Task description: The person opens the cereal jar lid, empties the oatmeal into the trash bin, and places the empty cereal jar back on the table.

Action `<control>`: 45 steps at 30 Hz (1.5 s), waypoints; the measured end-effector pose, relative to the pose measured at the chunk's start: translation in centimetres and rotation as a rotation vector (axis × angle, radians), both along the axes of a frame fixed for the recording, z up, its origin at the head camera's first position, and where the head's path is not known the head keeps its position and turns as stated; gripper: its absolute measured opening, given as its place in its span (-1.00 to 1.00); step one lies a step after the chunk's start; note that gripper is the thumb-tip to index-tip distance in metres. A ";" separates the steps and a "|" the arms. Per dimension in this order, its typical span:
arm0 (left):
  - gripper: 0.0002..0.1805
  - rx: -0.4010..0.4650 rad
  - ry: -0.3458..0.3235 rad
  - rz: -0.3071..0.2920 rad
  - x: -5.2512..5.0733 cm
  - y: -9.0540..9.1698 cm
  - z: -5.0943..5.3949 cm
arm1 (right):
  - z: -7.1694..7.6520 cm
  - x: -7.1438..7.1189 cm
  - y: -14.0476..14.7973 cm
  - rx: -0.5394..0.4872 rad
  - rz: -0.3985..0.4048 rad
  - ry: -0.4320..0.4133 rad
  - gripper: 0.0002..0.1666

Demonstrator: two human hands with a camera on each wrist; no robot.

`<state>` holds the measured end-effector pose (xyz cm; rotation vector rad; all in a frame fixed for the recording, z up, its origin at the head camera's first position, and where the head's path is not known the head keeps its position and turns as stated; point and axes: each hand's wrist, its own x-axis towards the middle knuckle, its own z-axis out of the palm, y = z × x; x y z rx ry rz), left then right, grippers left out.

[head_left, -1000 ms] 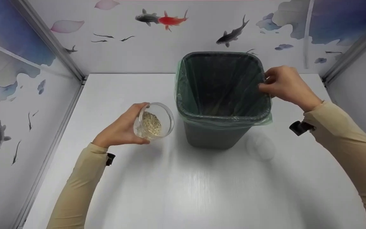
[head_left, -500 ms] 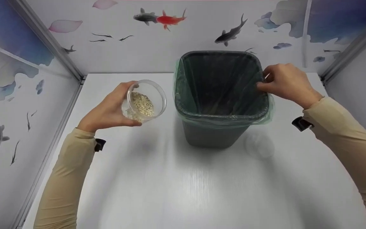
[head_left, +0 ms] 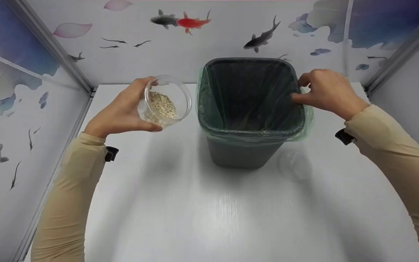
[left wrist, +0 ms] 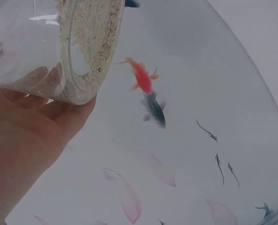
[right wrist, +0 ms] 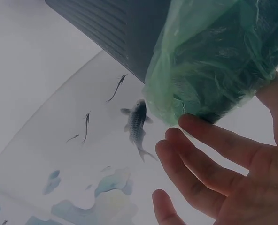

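Note:
In the head view my left hand (head_left: 118, 111) grips a clear plastic tub (head_left: 180, 92) around its side, to the left of the trash can. The tub leans toward the can, and pale flaky grains (head_left: 163, 105) lie inside it. The left wrist view shows the fingers under the tub's wall. A dark grey trash can (head_left: 244, 154) stands upright, lined with a thin green bag (head_left: 206, 105) folded over its rim. At the can's right edge my right hand (head_left: 331, 91) pinches the lined rim, thumb inside and index finger outside; its other fingers are spread in the right wrist view.
On the white table (head_left: 195, 214), a clear round object (head_left: 296, 165), perhaps a lid, lies just right of the can's base. White panels (head_left: 129, 65) printed with fish enclose the back and both sides.
My left hand has carried the tub toward the back of the table and slightly left. The right hand keeps its place on the can's rim.

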<state>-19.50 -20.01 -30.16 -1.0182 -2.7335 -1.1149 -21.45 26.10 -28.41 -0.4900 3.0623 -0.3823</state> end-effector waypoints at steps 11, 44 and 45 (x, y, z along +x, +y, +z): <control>0.17 -0.047 0.044 -0.041 -1.3 1.7 2.4 | -0.2 -0.2 0.0 -0.032 0.048 -0.001 -0.54; 0.16 -0.236 0.090 -0.009 -3.1 4.8 4.8 | -1.0 -0.2 0.2 -0.067 0.026 0.035 -0.65; 0.16 -0.243 0.091 -0.007 -3.1 4.9 4.9 | -1.0 -0.2 0.2 -0.067 0.025 0.040 -0.66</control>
